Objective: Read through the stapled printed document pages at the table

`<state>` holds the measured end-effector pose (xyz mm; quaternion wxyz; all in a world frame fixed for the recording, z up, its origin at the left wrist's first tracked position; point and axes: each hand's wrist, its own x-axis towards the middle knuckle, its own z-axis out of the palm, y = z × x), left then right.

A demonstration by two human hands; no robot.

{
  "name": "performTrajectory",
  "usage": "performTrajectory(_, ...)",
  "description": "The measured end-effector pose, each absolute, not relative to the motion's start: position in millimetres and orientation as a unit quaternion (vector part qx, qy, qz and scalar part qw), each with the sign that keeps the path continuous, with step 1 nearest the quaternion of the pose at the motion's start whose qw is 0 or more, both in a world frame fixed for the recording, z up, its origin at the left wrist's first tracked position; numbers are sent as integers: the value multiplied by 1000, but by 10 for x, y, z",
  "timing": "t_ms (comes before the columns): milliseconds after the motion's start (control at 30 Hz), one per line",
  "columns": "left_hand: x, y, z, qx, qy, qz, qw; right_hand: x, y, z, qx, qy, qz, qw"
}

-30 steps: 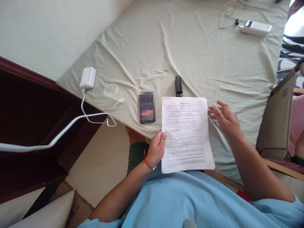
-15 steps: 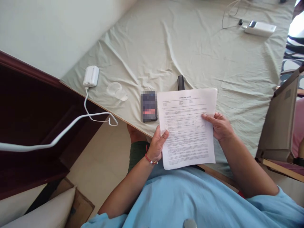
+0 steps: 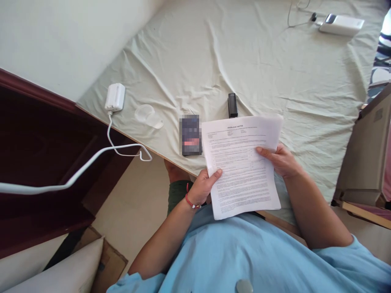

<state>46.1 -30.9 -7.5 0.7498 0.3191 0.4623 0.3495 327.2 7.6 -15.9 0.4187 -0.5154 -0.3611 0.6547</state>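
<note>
A stack of printed paper sheets (image 3: 238,179) is held up between my two hands, over the near edge of the table. My left hand (image 3: 204,186) grips its left edge, thumb on top and fingers hidden beneath. My right hand (image 3: 282,158) is closed on the right edge, its thumb lying across the printed face. Past the top edge of the sheets lies a black stapler (image 3: 232,105), partly covered by them. Left of the paper, a dark phone (image 3: 191,135) with a blurred-out screen rests on the cloth.
A pale cloth (image 3: 256,61) covers the table. A white power adapter (image 3: 115,97) with a cable and a clear plastic piece (image 3: 148,116) lie at the left. A white power bank (image 3: 342,25) lies far right. A grey folded panel (image 3: 363,154) stands right.
The paper sheets have tilted slightly and their top right corner has fanned out a little. My left thumb has shifted slightly further onto the page. The view has moved a little.
</note>
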Motion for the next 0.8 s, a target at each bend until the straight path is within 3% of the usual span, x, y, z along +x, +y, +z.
performTrajectory(300,532,-313,-111,241,490,436,716,3313,12,-225,-469,-390,685,399)
performTrajectory(800,520,-318,-138,307,486,397,715,3282,53,-206,-520,-369,617,461)
